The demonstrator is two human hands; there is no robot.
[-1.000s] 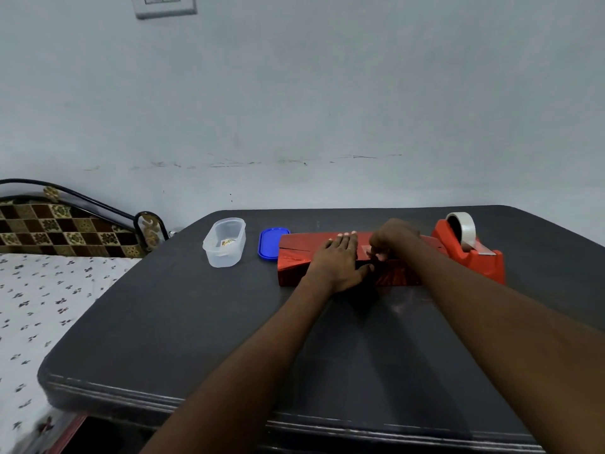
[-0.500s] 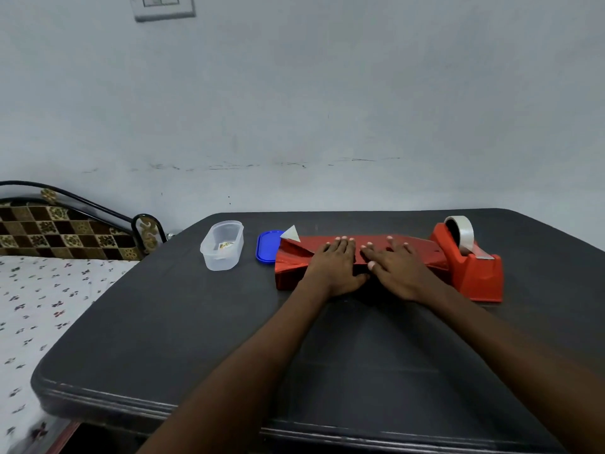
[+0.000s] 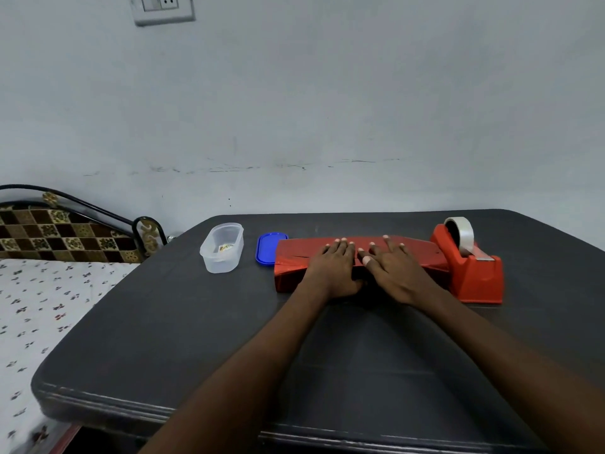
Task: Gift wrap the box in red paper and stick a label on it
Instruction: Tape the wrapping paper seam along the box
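The box [image 3: 294, 262], already covered in red paper, lies long-ways at the far middle of the dark bench [image 3: 163, 322], between a blue lid [image 3: 265, 253] on its left and a red tape dispenser [image 3: 471, 270] touching its right end. Both hands lie flat on top of it, side by side: the left hand [image 3: 334, 267] and the right hand [image 3: 393, 273] have straight fingers, so each grip is wide and presses the paper without holding anything. A clear plastic tub [image 3: 222, 247] stands further left, apart from the lid.

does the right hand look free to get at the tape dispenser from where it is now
Probably yes. The right hand lies flat and open on the red wrapped box, holding nothing, and the tape dispenser stands just to its right on the table with nothing between them.
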